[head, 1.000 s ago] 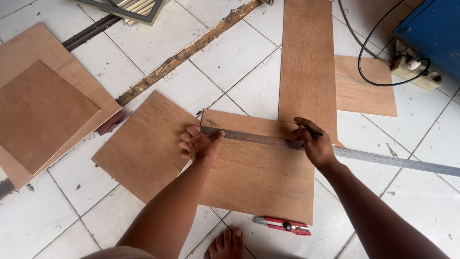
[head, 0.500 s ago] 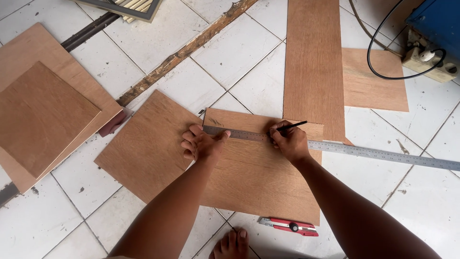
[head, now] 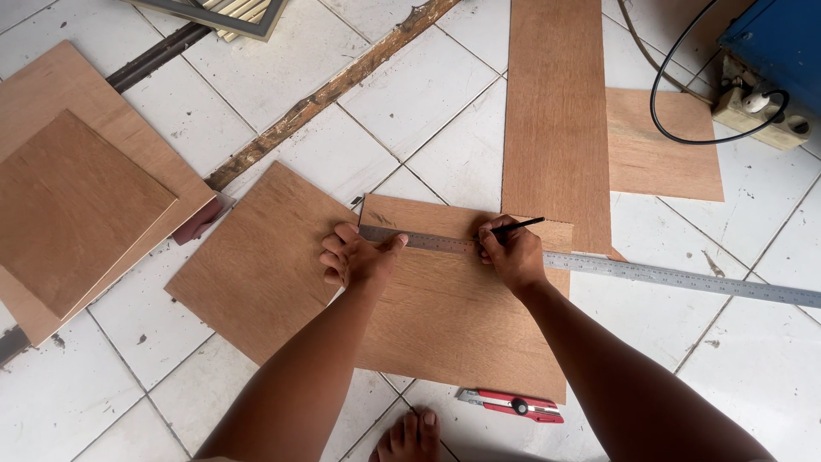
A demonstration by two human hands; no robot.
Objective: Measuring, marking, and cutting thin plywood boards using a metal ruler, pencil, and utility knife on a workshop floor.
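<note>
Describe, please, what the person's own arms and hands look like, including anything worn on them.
Both arms are bare up to the frame's lower edge, with no sleeves showing. The left hand and right hand have no gloves, rings, watch or bands visible.

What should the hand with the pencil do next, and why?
Probably slide the pencil left along the ruler toward the left hand. The right hand holds the tip at the ruler's edge about midway across the board, and the left hand presses the ruler flat there.
</note>
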